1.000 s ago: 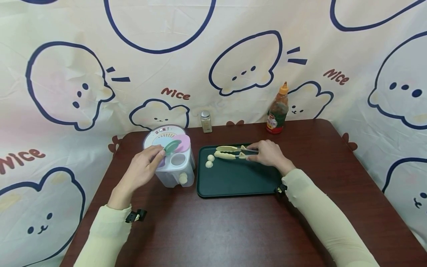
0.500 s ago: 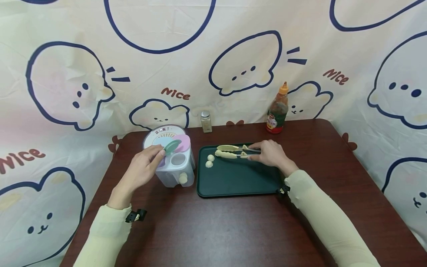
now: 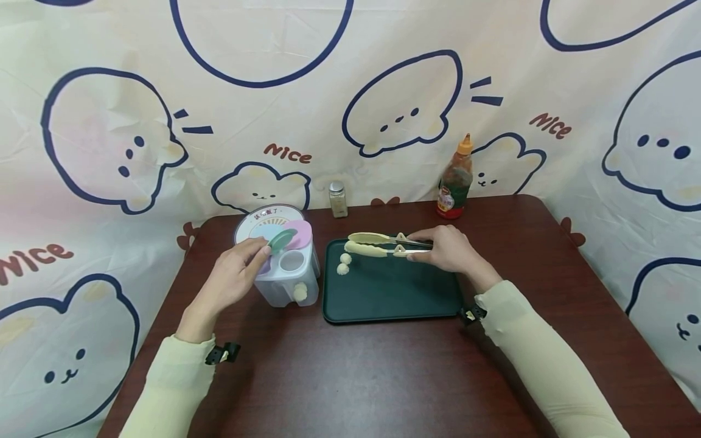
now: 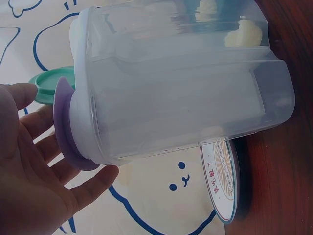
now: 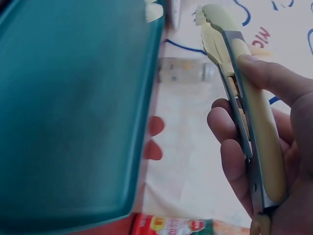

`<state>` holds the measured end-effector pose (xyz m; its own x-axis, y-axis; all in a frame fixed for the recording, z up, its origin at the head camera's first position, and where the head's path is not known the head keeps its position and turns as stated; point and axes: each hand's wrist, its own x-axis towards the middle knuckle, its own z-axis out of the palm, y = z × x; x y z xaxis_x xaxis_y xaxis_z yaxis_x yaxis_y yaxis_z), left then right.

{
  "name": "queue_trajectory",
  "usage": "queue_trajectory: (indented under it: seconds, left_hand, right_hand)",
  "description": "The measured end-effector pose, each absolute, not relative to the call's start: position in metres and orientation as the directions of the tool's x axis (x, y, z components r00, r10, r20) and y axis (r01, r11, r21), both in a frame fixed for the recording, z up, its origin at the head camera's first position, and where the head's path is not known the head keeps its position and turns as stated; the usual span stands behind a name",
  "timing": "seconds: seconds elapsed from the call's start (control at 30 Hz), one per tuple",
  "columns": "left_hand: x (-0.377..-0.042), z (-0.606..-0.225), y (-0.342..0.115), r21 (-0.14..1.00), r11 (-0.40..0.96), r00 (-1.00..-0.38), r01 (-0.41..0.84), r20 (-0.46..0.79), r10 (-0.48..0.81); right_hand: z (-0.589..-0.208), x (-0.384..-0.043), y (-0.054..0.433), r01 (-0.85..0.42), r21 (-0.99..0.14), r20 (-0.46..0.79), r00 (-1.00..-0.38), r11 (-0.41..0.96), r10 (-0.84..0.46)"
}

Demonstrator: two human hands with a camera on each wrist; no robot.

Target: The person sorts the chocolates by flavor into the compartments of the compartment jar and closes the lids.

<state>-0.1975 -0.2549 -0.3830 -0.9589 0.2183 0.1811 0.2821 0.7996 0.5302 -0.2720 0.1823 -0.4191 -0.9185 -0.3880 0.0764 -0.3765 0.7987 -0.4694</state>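
My left hand (image 3: 235, 271) holds the raised green lid (image 3: 282, 241) of a clear divided storage container (image 3: 274, 292). In the left wrist view, the fingers lie around a purple lid (image 4: 68, 127) and the thumb is at the green one. A round opening (image 3: 292, 261) shows beside it, and a pale ball (image 3: 300, 292) sits low inside. My right hand (image 3: 449, 248) grips pale yellow tongs (image 3: 372, 244) above the back of a dark green tray (image 3: 394, 292). A pale bit (image 5: 199, 15) shows at the tong tips; its kind is unclear. Two small pale balls (image 3: 343, 264) lie on the tray's left.
A small shaker jar (image 3: 338, 199) stands at the table's back edge. Farther right is a sauce bottle (image 3: 456, 179) with a yellow cap. Behind the container leans a round printed disc (image 3: 257, 222). A patterned cloth (image 3: 383, 36) hangs behind the table.
The tongs have risen from the tray, their tips shifting slightly left, while my right hand has moved a little up and right. My left hand and the green lid have stayed put.
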Motion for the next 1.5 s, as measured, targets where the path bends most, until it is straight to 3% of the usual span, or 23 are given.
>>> queue_trajectory:
  seconds: [0.63, 1.07, 1.5]
  left_hand:
    - [-0.198, -0.383, -0.255, 0.53, 0.794, -0.954, 0.297, 0.203, 0.221]
    - [-0.197, -0.384, -0.255, 0.532, 0.796, -0.957, 0.288, 0.187, 0.221]
    - [-0.198, -0.384, -0.255, 0.53, 0.801, -0.96, 0.277, 0.179, 0.214]
  right_hand:
    - [-0.374, -0.242, 0.156, -0.477, -0.547, 0.157, -0.866, 0.688, -0.475]
    - [-0.363, -0.237, 0.126, -0.563, -0.532, 0.224, -0.814, 0.632, -0.537]
    - [-0.364, -0.233, 0.104, -0.584, -0.475, 0.204, -0.801, 0.658, -0.563]
